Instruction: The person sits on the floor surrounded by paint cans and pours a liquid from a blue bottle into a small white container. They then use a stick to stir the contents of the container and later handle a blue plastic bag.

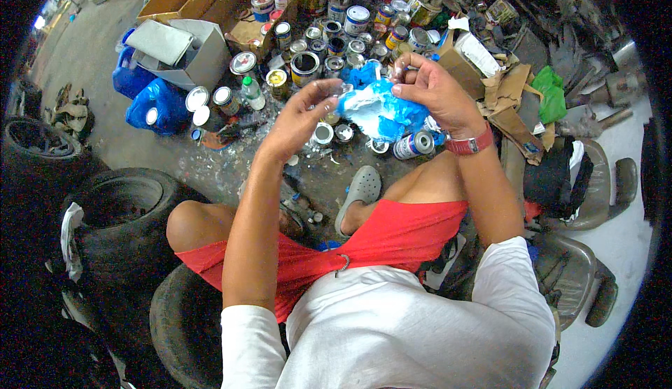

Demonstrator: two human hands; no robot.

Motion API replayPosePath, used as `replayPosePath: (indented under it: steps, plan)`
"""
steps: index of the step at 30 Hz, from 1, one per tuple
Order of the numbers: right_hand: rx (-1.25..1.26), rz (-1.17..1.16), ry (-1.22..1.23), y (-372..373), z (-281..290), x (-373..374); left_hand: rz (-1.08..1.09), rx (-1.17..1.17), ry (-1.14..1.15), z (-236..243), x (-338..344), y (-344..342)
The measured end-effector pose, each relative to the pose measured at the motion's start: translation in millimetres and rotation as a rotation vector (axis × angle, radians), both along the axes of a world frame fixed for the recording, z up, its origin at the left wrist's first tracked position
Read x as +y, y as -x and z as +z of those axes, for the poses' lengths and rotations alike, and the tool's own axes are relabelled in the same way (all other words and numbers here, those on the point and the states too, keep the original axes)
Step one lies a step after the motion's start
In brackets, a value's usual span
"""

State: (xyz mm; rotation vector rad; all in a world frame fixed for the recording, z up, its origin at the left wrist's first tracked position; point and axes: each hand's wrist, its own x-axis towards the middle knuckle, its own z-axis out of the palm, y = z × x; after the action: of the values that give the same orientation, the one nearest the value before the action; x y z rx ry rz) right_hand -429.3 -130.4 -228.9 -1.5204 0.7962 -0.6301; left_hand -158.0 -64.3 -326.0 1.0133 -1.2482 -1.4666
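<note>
Crumpled blue plastic (399,119) with a white smear or lining across it lies between my two hands, above the can-strewn floor. My left hand (306,112) has its thumb and fingers pinched together at the plastic's left edge, where a small clear or whitish bit shows at the fingertips; what it is cannot be made out. On the other side my right hand (437,95), with a red watch (470,143) on the wrist, pinches the upper right of the blue plastic with curled fingers. A blue-and-white can (414,145) lies on its side below it.
Many paint cans, some open like the dark one (305,67), crowd the floor ahead. A green-capped bottle (252,93), a white carton (183,53) and a blue bag (155,107) stand left. Tyres (126,207) sit near left; torn cardboard (509,98) and chairs (563,270) are right.
</note>
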Motion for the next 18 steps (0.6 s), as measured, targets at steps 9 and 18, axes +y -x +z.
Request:
replayPosePath:
  steps: [9,18]
  plan:
    - [0.123,0.006,0.009,-4,38,5,-0.176,0.346,-0.240,-31,2,25]
    - [0.139,0.031,0.136,2,34,-10,-0.001,0.277,-0.140,-15,7,21]
